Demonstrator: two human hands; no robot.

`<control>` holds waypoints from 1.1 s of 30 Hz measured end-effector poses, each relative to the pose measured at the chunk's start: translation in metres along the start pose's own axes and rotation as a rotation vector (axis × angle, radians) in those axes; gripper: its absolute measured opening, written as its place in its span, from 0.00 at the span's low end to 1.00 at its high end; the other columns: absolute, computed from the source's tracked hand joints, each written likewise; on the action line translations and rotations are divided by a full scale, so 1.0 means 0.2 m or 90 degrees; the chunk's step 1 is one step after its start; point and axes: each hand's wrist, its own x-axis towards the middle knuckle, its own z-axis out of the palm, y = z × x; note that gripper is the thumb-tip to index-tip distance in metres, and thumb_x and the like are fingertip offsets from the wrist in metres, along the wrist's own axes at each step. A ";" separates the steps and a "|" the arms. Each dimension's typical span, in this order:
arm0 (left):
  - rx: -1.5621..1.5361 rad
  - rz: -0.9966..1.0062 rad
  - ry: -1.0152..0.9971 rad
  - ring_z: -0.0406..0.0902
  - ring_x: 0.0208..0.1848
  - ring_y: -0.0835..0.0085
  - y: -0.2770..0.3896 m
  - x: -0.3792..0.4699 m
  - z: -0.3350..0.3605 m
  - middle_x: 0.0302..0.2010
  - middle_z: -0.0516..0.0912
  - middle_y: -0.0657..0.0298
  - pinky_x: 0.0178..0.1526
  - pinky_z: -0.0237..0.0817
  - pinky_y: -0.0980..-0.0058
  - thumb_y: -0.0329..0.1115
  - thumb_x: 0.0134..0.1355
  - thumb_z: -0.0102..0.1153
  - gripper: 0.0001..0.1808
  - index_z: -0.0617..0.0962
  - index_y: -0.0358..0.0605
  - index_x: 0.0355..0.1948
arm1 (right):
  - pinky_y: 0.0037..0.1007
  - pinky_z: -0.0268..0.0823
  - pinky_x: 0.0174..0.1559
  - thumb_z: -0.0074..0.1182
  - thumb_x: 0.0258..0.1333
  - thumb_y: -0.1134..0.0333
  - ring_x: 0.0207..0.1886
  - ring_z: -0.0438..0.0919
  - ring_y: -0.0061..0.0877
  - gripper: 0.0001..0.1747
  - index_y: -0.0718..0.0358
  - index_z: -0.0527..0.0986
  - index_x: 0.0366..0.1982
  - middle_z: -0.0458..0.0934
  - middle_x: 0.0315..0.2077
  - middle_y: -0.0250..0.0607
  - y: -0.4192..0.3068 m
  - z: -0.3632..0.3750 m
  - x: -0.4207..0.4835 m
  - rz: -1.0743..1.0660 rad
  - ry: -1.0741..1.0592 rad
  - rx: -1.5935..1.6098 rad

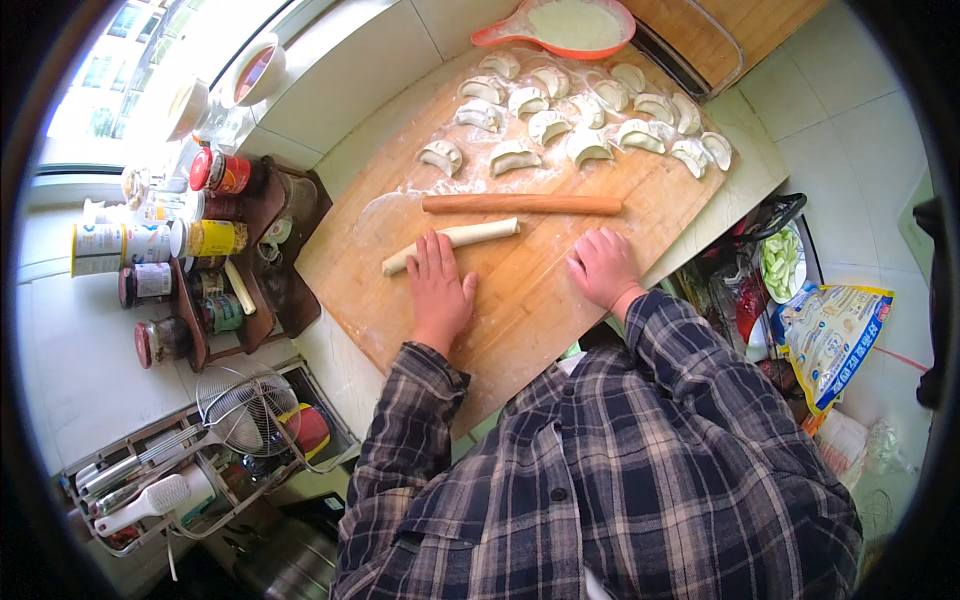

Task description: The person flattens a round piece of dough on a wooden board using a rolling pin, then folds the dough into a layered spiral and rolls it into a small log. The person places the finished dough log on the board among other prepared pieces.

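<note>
My left hand [439,292] lies flat with its fingertips on a pale dough roll [487,230], its thumb out to the side. The roll slants across a floured wooden board [517,330]. At the board's near right edge rests my right hand [606,266], fingers slightly bent, with nothing seen in it. Just beyond the dough is a wooden rolling pin [525,203], which neither hand touches. Several folded dumplings [549,127] are spread over the far part of the board, among loose flour.
An orange handled bowl [499,32] with pale contents stands at the far edge. Left are a rack of jars [214,238] and a wire utensil rack [225,517] with strainers. Right are a plate of chopped green vegetable [781,262] and a printed plastic bag [832,337].
</note>
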 end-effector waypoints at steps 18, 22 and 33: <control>-0.072 0.061 0.080 0.77 0.48 0.56 -0.16 0.28 -0.11 0.44 0.81 0.59 0.52 0.69 0.59 0.30 0.53 0.68 0.21 0.80 0.44 0.49 | 0.40 0.67 0.42 0.59 0.52 0.59 0.38 0.73 0.36 0.10 0.53 0.71 0.27 0.73 0.30 0.36 -0.01 0.00 0.00 0.007 -0.001 -0.003; -0.070 0.111 0.075 0.77 0.47 0.55 -0.17 0.25 -0.12 0.43 0.81 0.59 0.51 0.69 0.58 0.30 0.53 0.68 0.18 0.80 0.44 0.46 | 0.41 0.66 0.42 0.59 0.52 0.59 0.38 0.73 0.37 0.10 0.54 0.71 0.27 0.73 0.30 0.37 -0.01 -0.01 0.00 0.010 0.002 0.008; -0.142 0.150 0.054 0.76 0.49 0.56 -0.05 -0.15 -0.16 0.42 0.80 0.57 0.52 0.69 0.59 0.27 0.51 0.65 0.16 0.80 0.43 0.43 | 0.41 0.67 0.42 0.60 0.51 0.59 0.39 0.74 0.36 0.10 0.52 0.72 0.26 0.73 0.30 0.36 -0.01 0.01 -0.01 0.018 -0.002 0.005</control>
